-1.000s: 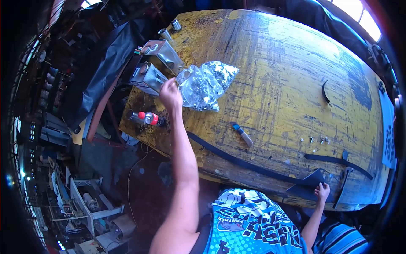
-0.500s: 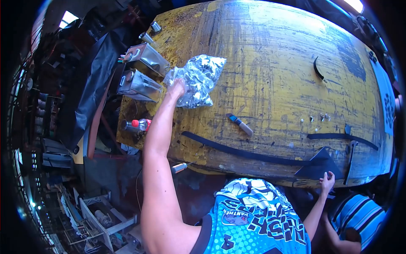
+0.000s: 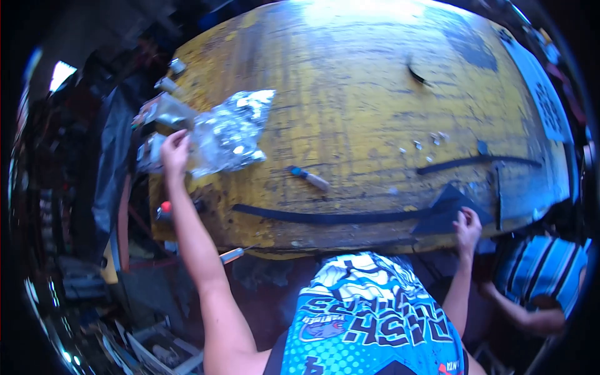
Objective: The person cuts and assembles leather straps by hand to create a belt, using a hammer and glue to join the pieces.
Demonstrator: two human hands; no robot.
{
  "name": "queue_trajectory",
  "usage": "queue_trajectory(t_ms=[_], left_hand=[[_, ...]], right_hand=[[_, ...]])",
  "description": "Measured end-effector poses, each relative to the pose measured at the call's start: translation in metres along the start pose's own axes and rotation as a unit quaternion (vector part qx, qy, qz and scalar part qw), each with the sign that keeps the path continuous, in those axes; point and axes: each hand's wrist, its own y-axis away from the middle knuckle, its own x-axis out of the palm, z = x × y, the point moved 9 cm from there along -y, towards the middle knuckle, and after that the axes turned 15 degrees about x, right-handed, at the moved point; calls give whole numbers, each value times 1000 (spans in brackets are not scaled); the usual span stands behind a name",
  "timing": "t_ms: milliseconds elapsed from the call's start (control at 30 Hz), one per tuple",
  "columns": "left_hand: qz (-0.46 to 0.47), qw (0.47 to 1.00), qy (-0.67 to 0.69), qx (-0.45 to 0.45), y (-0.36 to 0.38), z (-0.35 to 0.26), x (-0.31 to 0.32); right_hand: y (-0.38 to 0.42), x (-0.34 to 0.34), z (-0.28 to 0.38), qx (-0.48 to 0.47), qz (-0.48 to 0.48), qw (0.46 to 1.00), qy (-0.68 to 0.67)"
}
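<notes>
My left hand (image 3: pixel 175 151) is at the left edge of a clear plastic bag (image 3: pixel 234 134) of shiny silvery pieces. Its fingertips are pressed together, and anything between them is too small or blurred to make out. My right hand (image 3: pixel 467 228) hovers at a dark triangular sheet (image 3: pixel 437 215) by the table's near edge, fingers loosely bent and apart, with nothing visible in them. A long dark strip (image 3: pixel 331 217) runs left from the sheet. Beyond the strip lies a brush-like tool (image 3: pixel 309 178) with a pale end.
Metal cans (image 3: pixel 165 112) stand behind my left hand on the worn yellow table (image 3: pixel 350 112). A red-capped bottle (image 3: pixel 165 209) and a screwdriver (image 3: pixel 232 255) are near the left front. Small metal bits (image 3: pixel 434 139) and another strip (image 3: pixel 475 162) lie right. A person in a striped shirt (image 3: pixel 540 269) sits close by.
My left hand has come out of the bag to its left edge. My right hand has risen over the dark sheet. The whole view has shifted, with some blur.
</notes>
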Motion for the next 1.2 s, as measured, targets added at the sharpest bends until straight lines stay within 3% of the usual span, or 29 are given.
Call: queue_trajectory(t_ms=[33, 67, 133, 200, 267, 333, 433, 567, 800, 1000, 1200], left_hand=[[8, 1000, 26, -11, 22, -62, 9], [25, 999, 22, 38, 45, -118, 29], [136, 984, 110, 43, 112, -224, 114], [255, 947, 175, 89, 183, -299, 210], [395, 881, 191, 174, 259, -342, 294], [426, 835, 280, 209, 316, -361, 354], [435, 822, 273, 246, 353, -389, 404], [442, 809, 268, 281, 375, -413, 442], [427, 798, 317, 285, 385, -440, 476], [426, 808, 316, 257, 390, -445, 498], [478, 798, 272, 247, 393, -444, 521]], right_hand=[[10, 17, 17, -16, 32, 999, -11], [31, 37, 42, -1, 93, 996, -6], [57, 81, 57, 36, 250, 967, -40], [82, 114, 53, 117, 404, 901, -108], [93, 125, 43, 153, 479, 851, -152], [92, 121, 22, 187, 521, 806, -212], [71, 83, -4, 195, 467, 843, -182], [41, 44, -46, 269, 440, 811, -275], [11, 17, -63, 279, 421, 789, -350], [-6, 13, -63, 280, 428, 790, -338], [-26, 0, -53, 214, 432, 848, -220]])
